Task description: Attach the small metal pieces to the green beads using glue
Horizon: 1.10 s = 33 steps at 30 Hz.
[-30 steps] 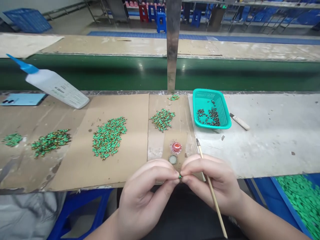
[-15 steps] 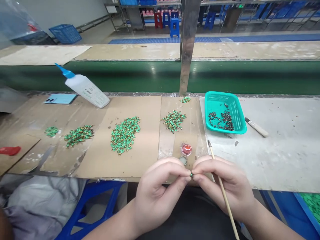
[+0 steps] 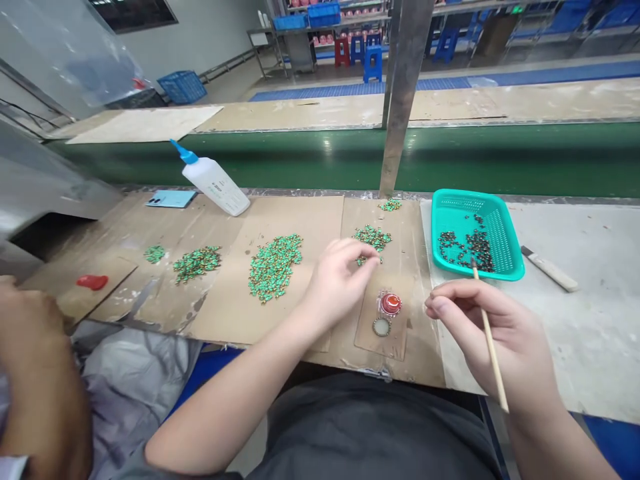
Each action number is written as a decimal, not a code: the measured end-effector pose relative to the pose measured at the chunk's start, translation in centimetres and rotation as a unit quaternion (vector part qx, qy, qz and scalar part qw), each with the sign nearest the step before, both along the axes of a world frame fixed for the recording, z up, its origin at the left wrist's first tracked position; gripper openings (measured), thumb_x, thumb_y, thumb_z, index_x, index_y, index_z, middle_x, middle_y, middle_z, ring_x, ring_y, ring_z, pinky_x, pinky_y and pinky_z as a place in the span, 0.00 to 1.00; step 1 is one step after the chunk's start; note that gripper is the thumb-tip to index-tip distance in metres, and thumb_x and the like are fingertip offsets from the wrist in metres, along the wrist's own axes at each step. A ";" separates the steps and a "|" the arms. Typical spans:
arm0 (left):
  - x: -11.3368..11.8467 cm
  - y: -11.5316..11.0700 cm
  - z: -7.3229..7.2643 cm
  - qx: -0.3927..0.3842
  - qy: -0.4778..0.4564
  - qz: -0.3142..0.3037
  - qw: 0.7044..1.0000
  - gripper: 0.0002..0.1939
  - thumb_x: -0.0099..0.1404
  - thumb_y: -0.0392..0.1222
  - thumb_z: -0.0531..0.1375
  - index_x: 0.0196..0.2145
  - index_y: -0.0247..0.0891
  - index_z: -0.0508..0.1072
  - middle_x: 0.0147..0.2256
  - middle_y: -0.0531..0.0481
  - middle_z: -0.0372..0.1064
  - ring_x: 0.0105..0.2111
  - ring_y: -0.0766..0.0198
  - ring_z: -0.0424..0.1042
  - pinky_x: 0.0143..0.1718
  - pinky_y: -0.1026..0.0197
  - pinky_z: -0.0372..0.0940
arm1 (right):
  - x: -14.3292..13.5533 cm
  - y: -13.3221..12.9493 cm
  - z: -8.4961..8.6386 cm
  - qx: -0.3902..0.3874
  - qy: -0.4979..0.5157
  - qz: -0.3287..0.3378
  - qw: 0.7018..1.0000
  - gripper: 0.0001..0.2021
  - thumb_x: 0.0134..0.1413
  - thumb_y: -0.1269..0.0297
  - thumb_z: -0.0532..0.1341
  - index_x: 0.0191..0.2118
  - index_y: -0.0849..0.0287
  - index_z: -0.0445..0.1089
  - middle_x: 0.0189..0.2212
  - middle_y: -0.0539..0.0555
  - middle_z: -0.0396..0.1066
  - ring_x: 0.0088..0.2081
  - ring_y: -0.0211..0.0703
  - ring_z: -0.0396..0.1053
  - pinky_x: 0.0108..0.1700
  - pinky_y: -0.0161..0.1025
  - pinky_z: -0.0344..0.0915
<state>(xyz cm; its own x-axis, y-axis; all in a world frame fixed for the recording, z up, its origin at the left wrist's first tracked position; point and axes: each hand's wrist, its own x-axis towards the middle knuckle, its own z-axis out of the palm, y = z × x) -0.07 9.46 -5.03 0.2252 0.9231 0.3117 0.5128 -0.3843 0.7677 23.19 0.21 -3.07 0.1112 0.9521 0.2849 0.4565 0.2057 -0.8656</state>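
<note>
My left hand (image 3: 340, 280) is over the cardboard beside a small pile of green and gold bead-like pieces (image 3: 373, 237). Its thumb and fingertips are pinched together; anything between them is too small to make out. A thin wooden paintbrush (image 3: 490, 347) rests in my right hand (image 3: 510, 340), its dark tip pointing away from me toward a turquoise basket (image 3: 515, 247). The right thumb and forefinger are also closed. Between my hands lie a bottle cap with red paint (image 3: 391, 304) and a cap with pale contents (image 3: 381, 327).
Further left are a larger green pile (image 3: 275, 267), another green pile (image 3: 197, 263), a white glue bottle (image 3: 217, 187) and a light blue phone (image 3: 171, 199). A flat brush (image 3: 550, 269) lies right of the basket. Another person's arm (image 3: 45, 373) is at the far left.
My hands have parted from a small green piece pinched between both. The left went forward to the small pile; the right moved right with the paintbrush. The view has shifted left.
</note>
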 end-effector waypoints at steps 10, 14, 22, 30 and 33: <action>-5.3 5.2 -0.4 -0.021 0.285 0.065 0.956 0.14 0.83 0.49 0.70 0.59 0.40 0.84 0.60 0.41 0.84 0.56 0.49 0.85 0.60 0.40 0.82 | 3.2 -2.2 -2.0 0.023 -0.050 0.015 0.998 0.07 0.71 0.54 0.73 0.40 0.48 0.85 0.36 0.54 0.87 0.35 0.54 0.87 0.36 0.41 0.86; -10.6 3.6 0.8 -0.058 0.359 0.059 0.930 0.16 0.82 0.49 0.71 0.60 0.40 0.83 0.62 0.40 0.83 0.58 0.47 0.84 0.62 0.38 0.81 | 4.6 -3.3 -2.9 -0.009 -0.061 -0.009 0.998 0.08 0.70 0.52 0.74 0.41 0.49 0.86 0.38 0.56 0.87 0.37 0.58 0.88 0.34 0.44 0.85; -14.3 5.1 0.6 -0.091 0.372 0.007 0.924 0.15 0.82 0.50 0.71 0.59 0.39 0.83 0.59 0.41 0.83 0.56 0.48 0.85 0.59 0.39 0.82 | 3.0 -1.9 -1.4 0.032 -0.043 0.046 0.998 0.05 0.72 0.63 0.71 0.40 0.49 0.84 0.36 0.51 0.87 0.35 0.47 0.86 0.39 0.37 0.83; -15.9 4.5 0.9 -0.131 0.230 0.049 0.963 0.14 0.80 0.53 0.72 0.44 0.39 0.83 0.40 0.49 0.84 0.40 0.56 0.83 0.48 0.48 0.81 | 2.8 -2.0 -1.3 0.021 -0.018 0.053 0.998 0.07 0.75 0.63 0.71 0.41 0.48 0.84 0.36 0.49 0.87 0.36 0.45 0.85 0.39 0.36 0.81; -15.5 3.7 0.6 -0.136 0.118 0.087 0.980 0.20 0.73 0.60 0.74 0.45 0.40 0.85 0.40 0.46 0.87 0.42 0.51 0.86 0.49 0.46 0.82 | 2.9 -2.0 -1.9 0.012 0.045 0.062 0.997 0.12 0.84 0.53 0.66 0.46 0.46 0.86 0.36 0.50 0.86 0.37 0.44 0.84 0.41 0.36 0.81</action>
